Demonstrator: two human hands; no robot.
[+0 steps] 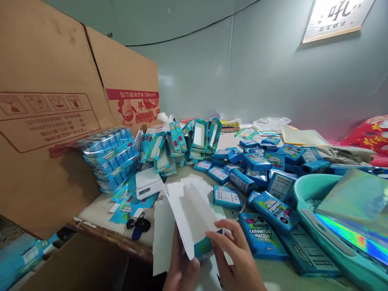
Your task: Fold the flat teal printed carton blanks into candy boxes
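A partly folded display box (pixel 194 216), white inside with a blue-green printed outside, is held between my two hands. My left hand (pixel 182 268) grips its near left side, thumb in front and fingers behind. At the near right corner, my right hand (pixel 232 250) has its thumb and fingers closed on the box edge. White cardboard blanks (pixel 161 238) lie under and beside the box. Just right of my right hand are blue candy packs, the nearest a Caramelo Macizo pack (pixel 261 236). Folded open display boxes (pixel 172 143) are heaped beyond my hands.
A white scale (pixel 148 183) and dark scissors (pixel 138 224) lie to the left. Film-wrapped filled boxes (pixel 110 157) are stacked against a large brown carton (pixel 45 101). A turquoise basin (pixel 317 230) stands at right, with shiny film (pixel 357 202) over it. Several blue packs are piled centre right.
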